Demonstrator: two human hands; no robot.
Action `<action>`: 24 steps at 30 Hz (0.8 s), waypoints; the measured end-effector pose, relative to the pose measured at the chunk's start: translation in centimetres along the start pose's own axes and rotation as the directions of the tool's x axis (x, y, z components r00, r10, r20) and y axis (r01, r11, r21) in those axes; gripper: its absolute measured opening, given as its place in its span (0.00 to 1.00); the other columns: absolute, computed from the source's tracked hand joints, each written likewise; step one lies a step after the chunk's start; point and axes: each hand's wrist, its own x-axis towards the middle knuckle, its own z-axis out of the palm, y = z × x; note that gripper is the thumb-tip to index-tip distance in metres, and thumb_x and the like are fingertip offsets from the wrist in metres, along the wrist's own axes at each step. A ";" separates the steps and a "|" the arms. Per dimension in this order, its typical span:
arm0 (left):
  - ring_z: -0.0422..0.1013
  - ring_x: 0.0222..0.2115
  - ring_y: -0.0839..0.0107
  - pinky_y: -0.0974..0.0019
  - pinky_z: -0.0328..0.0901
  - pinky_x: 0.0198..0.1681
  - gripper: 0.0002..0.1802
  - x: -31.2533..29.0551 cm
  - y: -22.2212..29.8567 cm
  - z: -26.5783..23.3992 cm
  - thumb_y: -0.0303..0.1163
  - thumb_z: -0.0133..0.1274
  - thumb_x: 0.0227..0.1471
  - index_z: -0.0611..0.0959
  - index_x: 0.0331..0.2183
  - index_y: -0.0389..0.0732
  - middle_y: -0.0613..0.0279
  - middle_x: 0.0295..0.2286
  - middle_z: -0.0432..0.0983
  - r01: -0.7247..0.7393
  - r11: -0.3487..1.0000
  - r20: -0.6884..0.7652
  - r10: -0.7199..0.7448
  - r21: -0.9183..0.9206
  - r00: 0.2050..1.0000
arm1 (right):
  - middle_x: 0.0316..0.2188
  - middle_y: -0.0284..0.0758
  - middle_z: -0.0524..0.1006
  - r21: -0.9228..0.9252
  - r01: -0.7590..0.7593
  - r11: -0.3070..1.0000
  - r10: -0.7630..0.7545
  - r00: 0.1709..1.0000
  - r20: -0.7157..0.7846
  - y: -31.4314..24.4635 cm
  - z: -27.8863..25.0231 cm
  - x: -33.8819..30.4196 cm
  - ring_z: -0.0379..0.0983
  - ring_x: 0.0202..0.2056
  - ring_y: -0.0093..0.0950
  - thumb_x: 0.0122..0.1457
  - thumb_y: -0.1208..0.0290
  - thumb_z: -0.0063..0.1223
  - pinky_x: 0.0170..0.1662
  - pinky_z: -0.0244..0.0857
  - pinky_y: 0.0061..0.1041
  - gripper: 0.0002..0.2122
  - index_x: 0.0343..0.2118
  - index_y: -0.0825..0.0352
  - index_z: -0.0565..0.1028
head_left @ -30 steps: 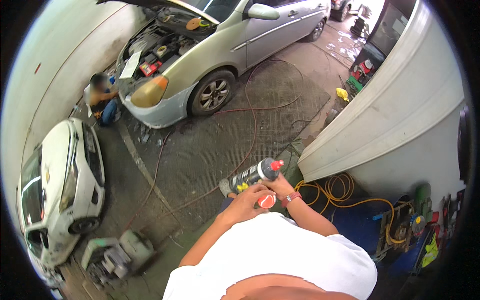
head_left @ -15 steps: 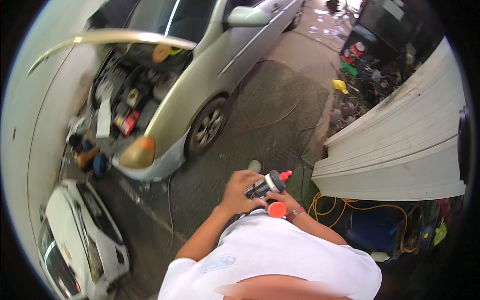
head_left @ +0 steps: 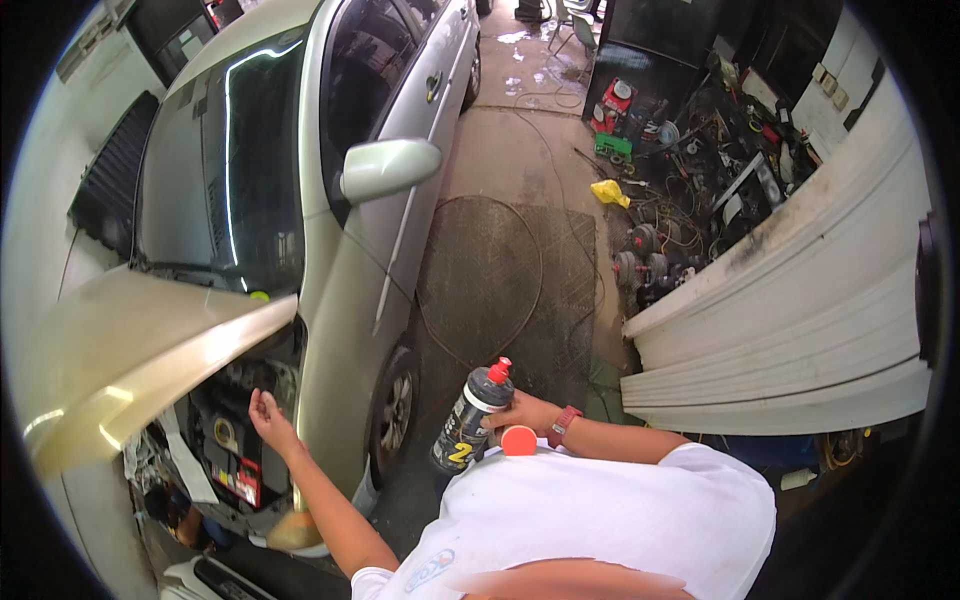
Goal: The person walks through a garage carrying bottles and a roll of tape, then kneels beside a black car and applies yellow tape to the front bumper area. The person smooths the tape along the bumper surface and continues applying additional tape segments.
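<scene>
Left hand [head_left: 276,424] is no longer working at the bottle: it was sitting together with the right hand there, now it's reaching out alone, in view over the open engine bay [head_left: 268,375] of the silver-gold car [head_left: 340,330]. Its fingers are curling loosely; I'm seeing nothing in them and can't tell if it's touching the car. Right hand [head_left: 528,412] is now carrying the black bottle [head_left: 456,435] by itself, clamping around its upper side, in front of the shirt [head_left: 620,490]. Bottle is leaning, red nozzle [head_left: 498,371] pointing up. Orange-red disc [head_left: 519,440] is hanging just below the right hand; can't tell how it's being held. View is turning along the car's side too. My read: handling at the bottle is pausing, left is freeing up while right is keeping both items ready. Markings: bottle is showing pale lettering and a large yellow numeral; shirt is carrying a blue emblem [head_left: 430,570]; print on the red-topped box [head_left: 245,482] in the bay is staying too small to read.
</scene>
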 end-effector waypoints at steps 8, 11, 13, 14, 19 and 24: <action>0.74 0.56 0.57 0.56 0.68 0.65 0.26 16.8 -6.4 11.1 0.30 0.55 0.72 0.74 0.64 0.27 0.47 0.59 0.77 -0.138 0.971 -0.244 0.089 -0.193 0.966 | 0.46 0.36 0.85 0.132 0.148 0.980 -0.104 0.950 -0.293 -14.0 -3.5 10.1 0.82 0.38 0.27 0.64 0.72 0.75 0.42 0.77 0.32 0.22 0.59 0.65 0.78; 0.75 0.55 0.58 0.56 0.68 0.64 0.25 16.9 -9.4 17.3 0.30 0.55 0.72 0.74 0.63 0.27 0.48 0.58 0.78 -0.057 0.997 -0.153 0.064 0.051 0.986 | 0.58 0.35 0.82 0.181 0.206 0.962 -0.122 0.912 -0.390 -18.5 -5.5 13.4 0.77 0.57 0.29 0.63 0.72 0.76 0.63 0.70 0.37 0.29 0.65 0.64 0.75; 0.75 0.55 0.58 0.56 0.69 0.64 0.25 15.4 -11.0 21.8 0.31 0.56 0.72 0.75 0.63 0.27 0.48 0.57 0.78 -0.010 0.988 -0.009 0.011 0.154 1.000 | 0.63 0.36 0.80 0.156 0.283 0.946 -0.197 0.888 -0.416 -20.6 -7.0 15.7 0.74 0.65 0.30 0.62 0.72 0.77 0.72 0.66 0.39 0.32 0.68 0.64 0.74; 0.75 0.55 0.58 0.56 0.69 0.64 0.25 14.3 -11.7 24.0 0.31 0.56 0.72 0.75 0.63 0.27 0.49 0.57 0.78 0.005 0.979 0.082 -0.022 0.204 0.996 | 0.63 0.36 0.80 0.167 0.332 0.928 -0.246 0.886 -0.393 -21.2 -7.8 16.8 0.75 0.65 0.31 0.62 0.72 0.77 0.72 0.66 0.39 0.32 0.68 0.64 0.74; 0.75 0.53 0.59 0.57 0.69 0.62 0.24 9.1 -13.8 34.9 0.32 0.57 0.72 0.76 0.61 0.27 0.50 0.55 0.79 0.044 0.934 0.512 -0.233 0.356 0.827 | 0.63 0.36 0.80 0.134 0.286 0.949 -0.217 0.899 -0.381 -23.9 -12.8 22.4 0.74 0.65 0.32 0.63 0.71 0.76 0.72 0.65 0.39 0.32 0.69 0.64 0.72; 0.75 0.52 0.60 0.57 0.70 0.60 0.23 5.7 -13.5 47.0 0.33 0.57 0.72 0.77 0.60 0.28 0.51 0.54 0.79 0.026 0.880 0.687 -0.389 0.475 0.614 | 0.66 0.36 0.79 0.218 0.228 0.949 -0.157 0.941 -0.299 -28.6 -21.1 27.6 0.72 0.67 0.32 0.61 0.71 0.78 0.74 0.62 0.39 0.37 0.71 0.63 0.70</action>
